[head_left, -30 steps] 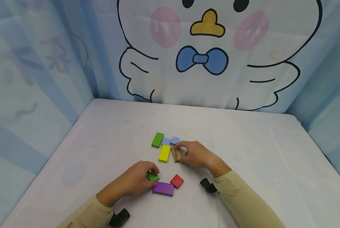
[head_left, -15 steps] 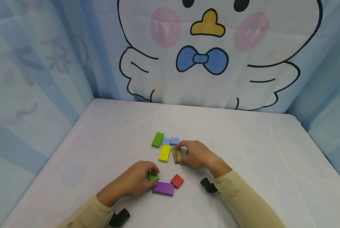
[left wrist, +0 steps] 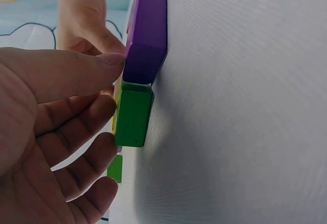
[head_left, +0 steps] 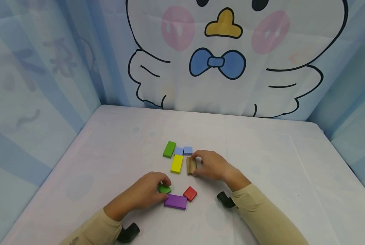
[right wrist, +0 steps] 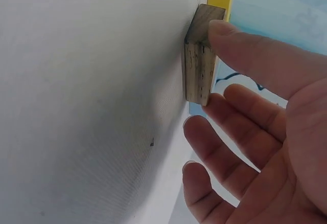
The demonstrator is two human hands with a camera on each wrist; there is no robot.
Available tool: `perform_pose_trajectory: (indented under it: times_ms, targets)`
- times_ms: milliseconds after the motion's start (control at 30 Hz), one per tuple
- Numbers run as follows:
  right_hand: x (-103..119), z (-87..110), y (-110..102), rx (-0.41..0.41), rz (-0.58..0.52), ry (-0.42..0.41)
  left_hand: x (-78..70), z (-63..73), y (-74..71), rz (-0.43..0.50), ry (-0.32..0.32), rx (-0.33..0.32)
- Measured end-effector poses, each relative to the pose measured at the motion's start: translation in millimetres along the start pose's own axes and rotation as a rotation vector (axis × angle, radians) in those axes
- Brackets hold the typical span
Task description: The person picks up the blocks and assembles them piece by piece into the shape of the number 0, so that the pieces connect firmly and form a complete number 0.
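Note:
My left hand [head_left: 140,192] curls around a small green block [head_left: 164,189], index finger at its far side. In the left wrist view, the thumb tip lies at the corner where a purple block [left wrist: 146,35] meets that green block [left wrist: 134,116]. My right hand [head_left: 214,166] pinches a brown wooden block [head_left: 191,166] between thumb and index finger, its grooved side showing in the right wrist view. Just left of the wooden block, a narrow gap away, lies a yellow block [head_left: 177,164]. Two light blue blocks [head_left: 188,150] sit behind them, near a longer green block [head_left: 169,149].
A red block [head_left: 190,194] lies turned at an angle by the purple block's right end. White cloth covers the table [head_left: 271,153], and a printed curtain [head_left: 225,92] rises at its back edge. Dark wrist-worn devices [head_left: 226,199] hang below both sleeves.
The wooden block has shifted slightly right and straightened, widening its gap to the yellow block, with my right hand moving along. The right light blue block has turned slightly. My left hand stays put.

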State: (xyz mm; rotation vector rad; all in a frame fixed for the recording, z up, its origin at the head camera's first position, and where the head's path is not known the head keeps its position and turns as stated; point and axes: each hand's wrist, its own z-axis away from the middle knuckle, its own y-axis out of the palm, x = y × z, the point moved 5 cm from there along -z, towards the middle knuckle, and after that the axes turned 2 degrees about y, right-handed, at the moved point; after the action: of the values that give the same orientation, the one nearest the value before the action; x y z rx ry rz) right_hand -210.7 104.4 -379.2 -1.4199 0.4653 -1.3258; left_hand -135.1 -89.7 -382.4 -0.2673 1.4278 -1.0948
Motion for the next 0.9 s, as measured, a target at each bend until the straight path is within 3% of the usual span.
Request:
perform_pose_trajectory:
  times_ms: [900]
  targets:
    - [-6.0, 15.7, -2.9, -0.006, 0.005, -0.043, -0.1, 0.4, 0.1, -0.007, -0.002, -0.007]
